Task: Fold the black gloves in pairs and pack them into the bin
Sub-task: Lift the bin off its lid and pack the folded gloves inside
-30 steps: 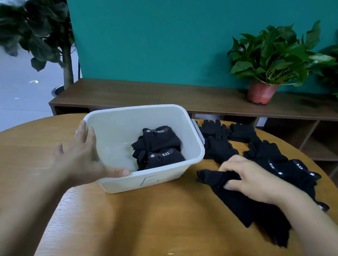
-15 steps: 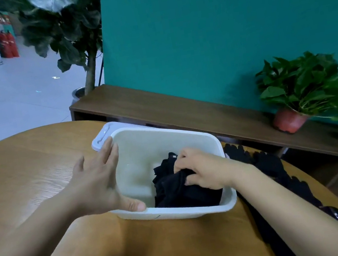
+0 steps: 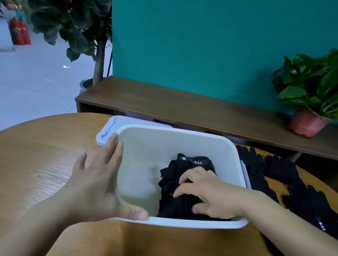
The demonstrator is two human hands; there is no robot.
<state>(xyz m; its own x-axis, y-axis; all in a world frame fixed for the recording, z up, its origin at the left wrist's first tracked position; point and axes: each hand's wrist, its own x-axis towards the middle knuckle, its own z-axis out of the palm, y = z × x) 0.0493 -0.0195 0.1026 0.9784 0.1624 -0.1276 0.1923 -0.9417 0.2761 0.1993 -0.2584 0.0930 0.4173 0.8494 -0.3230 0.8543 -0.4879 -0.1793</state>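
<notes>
Hands: left hand [image 3: 97, 189] lies open along the bin's [image 3: 166, 141] left wall, thumb over the near rim, the same brace as a second ago. Right hand [image 3: 208, 192] has left the loose gloves [image 3: 310, 200] at the bench's [image 3: 36, 172] right edge and now sits inside the bin, fingers curled over a folded pair [image 3: 176, 207], pressing it down. Reads as one more pair packed; the loose pile remains, so more folding is due.

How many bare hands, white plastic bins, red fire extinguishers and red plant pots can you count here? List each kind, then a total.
Bare hands (left hand, right hand): 2
White plastic bin: 1
Red fire extinguishers: 2
Red plant pot: 1
Total: 6
</notes>
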